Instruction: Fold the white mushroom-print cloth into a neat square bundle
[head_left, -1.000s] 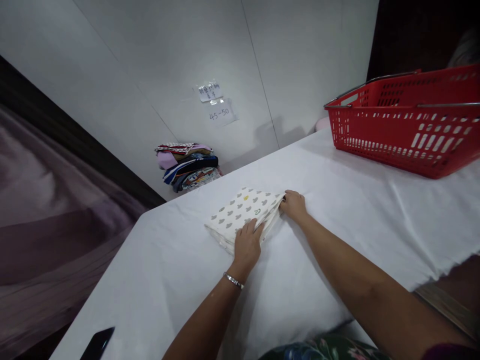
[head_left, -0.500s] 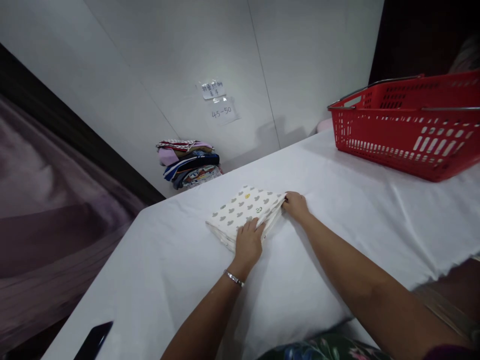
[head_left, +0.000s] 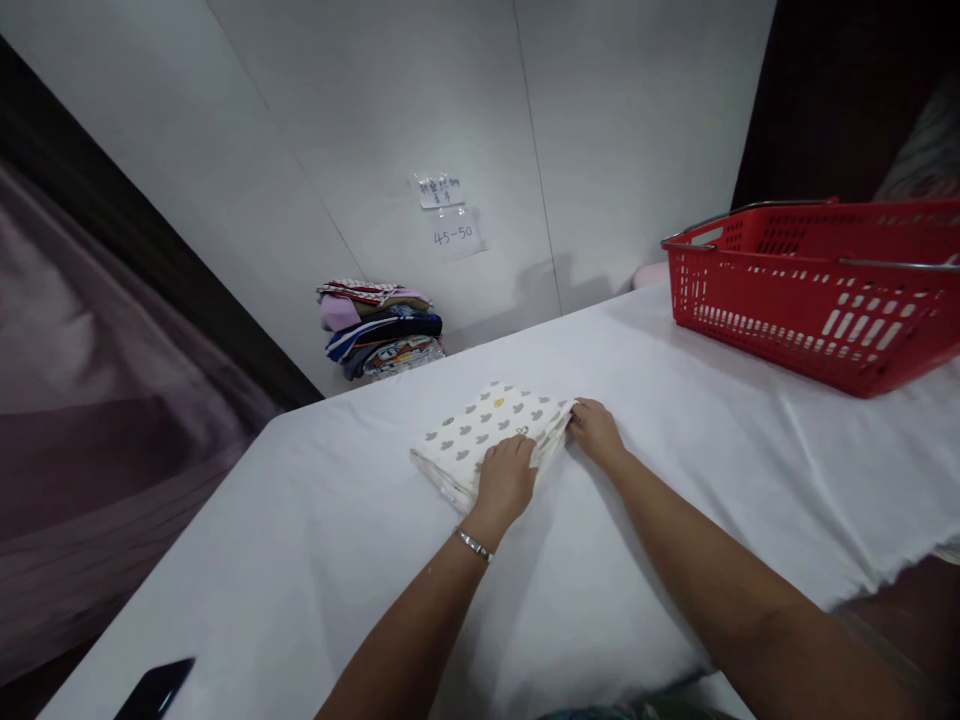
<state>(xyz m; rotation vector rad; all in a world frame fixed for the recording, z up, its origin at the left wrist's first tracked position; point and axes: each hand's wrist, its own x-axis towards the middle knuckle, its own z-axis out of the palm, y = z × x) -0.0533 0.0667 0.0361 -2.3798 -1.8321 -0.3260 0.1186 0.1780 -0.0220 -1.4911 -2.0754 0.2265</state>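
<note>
A folded white cloth [head_left: 472, 430] with grey heart-like shapes and a few yellow and green marks lies on the white-covered table. My left hand [head_left: 508, 480], a silver bracelet at its wrist, rests over the cloth's near edge with the fingers laid on top. At the right corner, my right hand [head_left: 596, 430] is closed on the cloth's layered edge, its fingertips partly hidden by the fabric.
On the right of the table [head_left: 300, 560] stands a red plastic basket [head_left: 810, 310] with metal handles. Beyond the far edge is a stack of folded clothes [head_left: 384, 325] against the wall. A dark phone-like object [head_left: 157, 688] lies at the near left. Paper labels [head_left: 454, 233] hang on the wall.
The view has tilted slightly, so the basket and labels appear lower. My left fingers have drawn a little closer together on the cloth; my right hand keeps its hold on the corner.
</note>
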